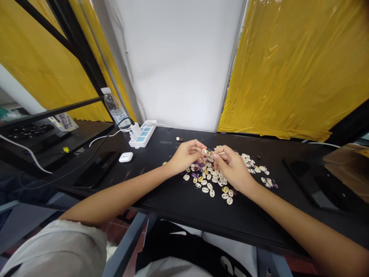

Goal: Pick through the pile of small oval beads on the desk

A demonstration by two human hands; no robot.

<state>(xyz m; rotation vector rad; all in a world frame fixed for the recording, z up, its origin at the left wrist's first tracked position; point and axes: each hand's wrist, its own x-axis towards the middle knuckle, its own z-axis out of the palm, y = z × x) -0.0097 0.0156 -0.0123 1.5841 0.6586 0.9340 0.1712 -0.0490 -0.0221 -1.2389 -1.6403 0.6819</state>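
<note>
The left hand [184, 157] held a small cream oval piece [204, 151] in a narrow pinch above the pile of similar pieces [215, 178] on the black surface [173, 196]. The right hand [231, 166], just beside it, gripped a slender item [210, 151] too small to identify. A white case [126, 157] lay near the power strip [144, 135].

Dozens of pieces [215, 179] — one bottle [113, 105], one carton [65, 122]
</note>
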